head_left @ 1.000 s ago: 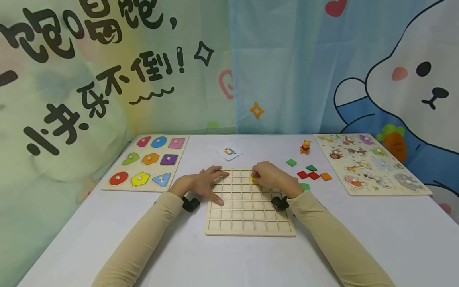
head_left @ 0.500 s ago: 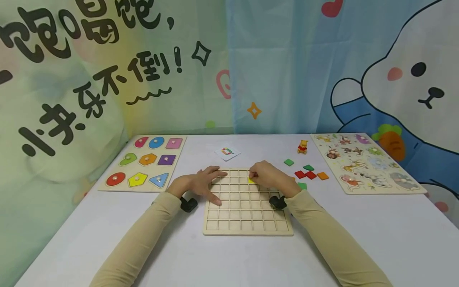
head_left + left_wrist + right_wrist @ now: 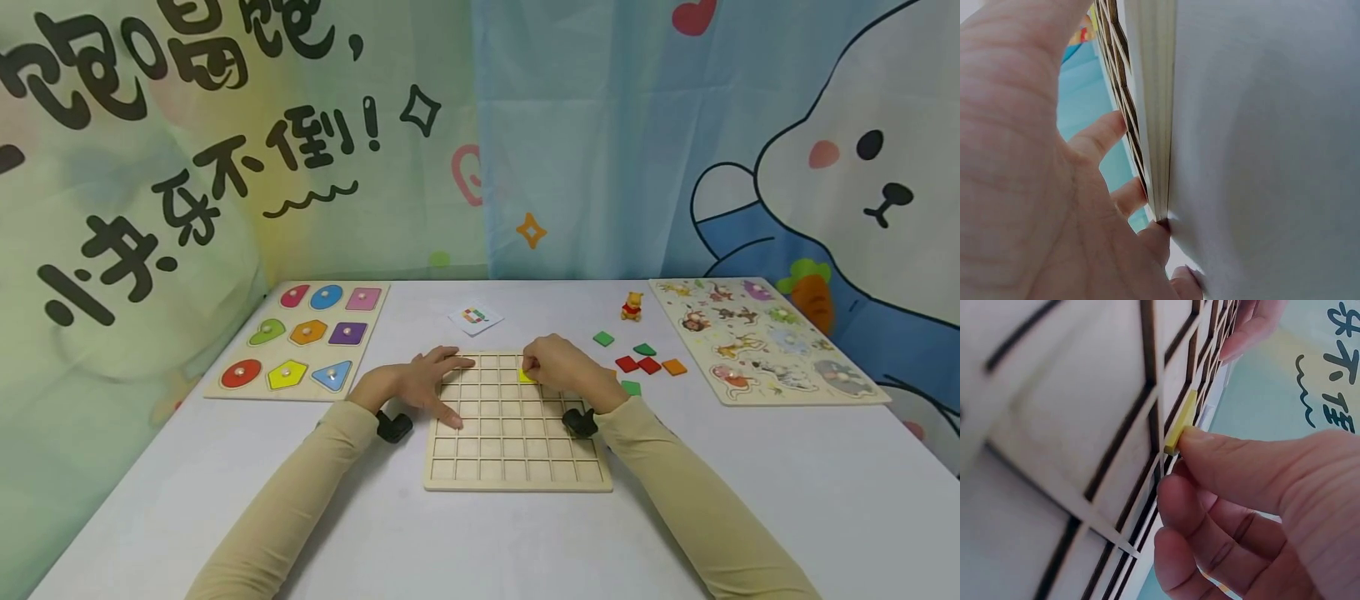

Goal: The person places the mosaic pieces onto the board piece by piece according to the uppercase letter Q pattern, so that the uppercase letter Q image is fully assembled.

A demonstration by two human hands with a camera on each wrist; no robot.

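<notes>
Over white tabletop (image 3: 510, 546), right fingers (image 3: 1182, 501) pinch yellow tile (image 3: 1180, 425).

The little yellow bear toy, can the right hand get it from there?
Probably yes, but the right hand would likely have to let go of the yellow piece first. Nothing tall stands between it and the bear toy, just a flat green piece.

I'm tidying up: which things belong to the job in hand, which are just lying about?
Job: yellow tile, wooden grid board; probably red tiles, green tiles, orange tiles, pattern card.

Apparently lying about: knobbed shape puzzle, animal puzzle, Winnie-the-Pooh figurine.
</notes>
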